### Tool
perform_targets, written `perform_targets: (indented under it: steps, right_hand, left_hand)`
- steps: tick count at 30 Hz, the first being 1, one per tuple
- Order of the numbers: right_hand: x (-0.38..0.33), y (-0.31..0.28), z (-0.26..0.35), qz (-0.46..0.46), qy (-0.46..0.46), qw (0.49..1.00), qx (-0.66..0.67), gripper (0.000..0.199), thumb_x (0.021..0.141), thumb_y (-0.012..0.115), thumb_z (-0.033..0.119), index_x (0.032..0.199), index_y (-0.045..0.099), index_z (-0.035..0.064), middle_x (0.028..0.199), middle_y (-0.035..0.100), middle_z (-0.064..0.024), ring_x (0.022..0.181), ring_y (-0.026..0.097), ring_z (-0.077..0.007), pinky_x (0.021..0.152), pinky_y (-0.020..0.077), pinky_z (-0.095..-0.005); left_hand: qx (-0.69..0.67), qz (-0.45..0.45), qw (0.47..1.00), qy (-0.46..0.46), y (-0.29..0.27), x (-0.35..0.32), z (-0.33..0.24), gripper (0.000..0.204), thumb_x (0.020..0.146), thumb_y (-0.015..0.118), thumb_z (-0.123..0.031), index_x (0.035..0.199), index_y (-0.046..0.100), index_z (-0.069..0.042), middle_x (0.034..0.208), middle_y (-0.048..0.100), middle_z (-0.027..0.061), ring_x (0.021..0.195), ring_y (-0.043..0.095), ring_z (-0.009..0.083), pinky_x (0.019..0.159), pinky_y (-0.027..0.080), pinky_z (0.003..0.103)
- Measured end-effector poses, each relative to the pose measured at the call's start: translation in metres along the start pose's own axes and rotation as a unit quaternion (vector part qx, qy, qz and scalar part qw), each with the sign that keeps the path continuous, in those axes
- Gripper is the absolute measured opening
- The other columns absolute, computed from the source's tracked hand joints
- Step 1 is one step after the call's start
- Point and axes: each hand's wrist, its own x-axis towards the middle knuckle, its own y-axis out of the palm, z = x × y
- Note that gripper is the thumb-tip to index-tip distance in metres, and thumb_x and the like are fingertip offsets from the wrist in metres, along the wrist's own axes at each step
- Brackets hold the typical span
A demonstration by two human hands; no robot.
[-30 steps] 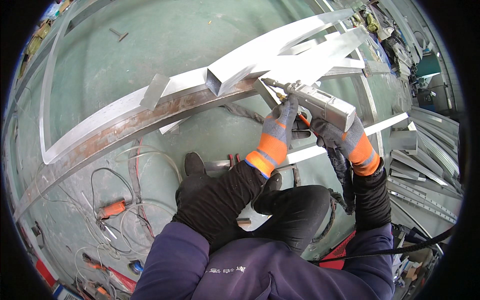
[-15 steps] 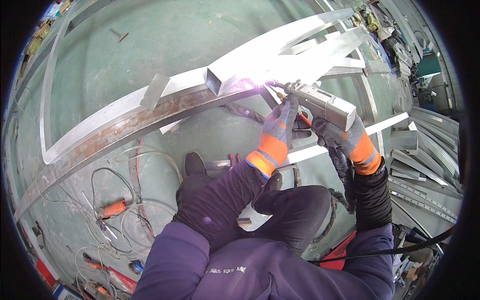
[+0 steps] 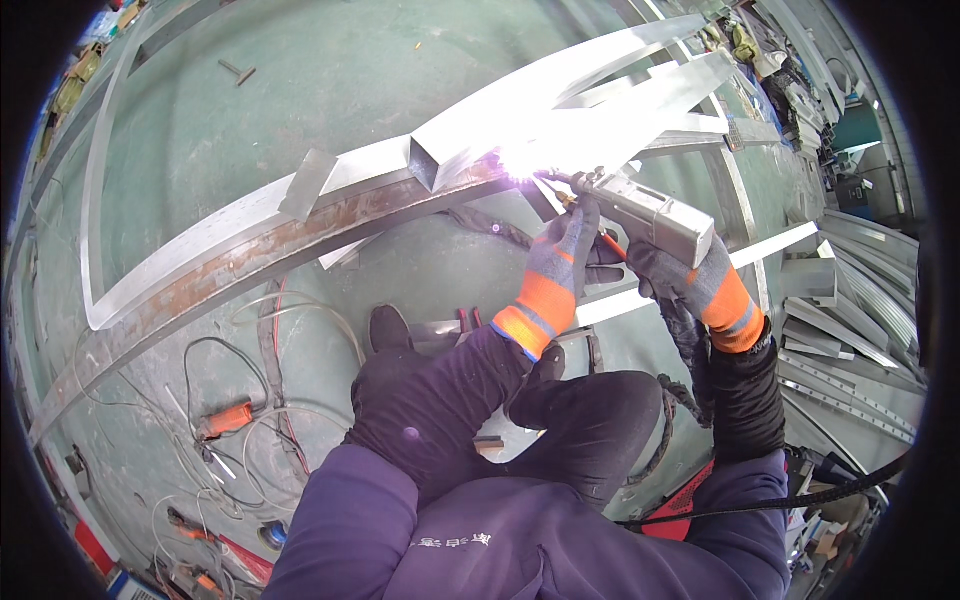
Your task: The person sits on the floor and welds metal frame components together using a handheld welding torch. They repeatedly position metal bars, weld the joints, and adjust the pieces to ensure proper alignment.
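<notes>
My right hand, in a grey and orange glove, is wrapped round a welding gun with a boxy silver body. Its nozzle points left, at a blinding white-violet glow. My left hand, gloved alike, closes on a thin brass-ended wire guide just below the nozzle. A reddish-orange tube runs between the hands. The glow sits where a bright square metal tube meets a rust-marked steel beam. Glare hides the joint itself.
A small metal plate lies across the beam. At lower left an orange power tool lies among cables and hoses. Metal profiles are stacked at right. A T-shaped metal piece lies on the floor beyond. A black cable crosses my right arm.
The welding gun's nozzle and the glow have shifted slightly right and toward me along the joint. Both hands keep their holds.
</notes>
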Motion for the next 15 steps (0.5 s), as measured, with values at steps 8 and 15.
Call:
perform_targets:
  steps: [8,15]
  right_hand:
    - [-0.005,-0.004,-0.003,0.006,0.010,1.000,-0.002,0.026,0.092,0.065,0.016,0.111,0.060,-0.0008,0.077,0.063,-0.0042,0.060,0.060,-0.0105,0.052,0.0469,-0.0236]
    - [-0.008,-0.007,-0.016,0.005,-0.006,1.000,0.013,0.030,0.092,0.067,0.019,0.113,0.061,-0.0012,0.077,0.063,-0.0033,0.059,0.059,-0.0096,0.052,0.0467,-0.0234]
  left_hand:
    - [-0.014,0.020,1.000,0.009,0.000,-0.002,0.006,0.051,0.093,0.065,-0.049,0.117,0.054,-0.004,0.095,0.057,0.0047,0.079,0.067,0.0190,0.064,0.063,0.038]
    - [0.016,0.003,1.000,0.007,0.006,-0.007,0.006,0.058,0.089,0.067,-0.055,0.115,0.056,-0.003,0.094,0.058,0.0062,0.079,0.067,0.0193,0.066,0.063,0.038]
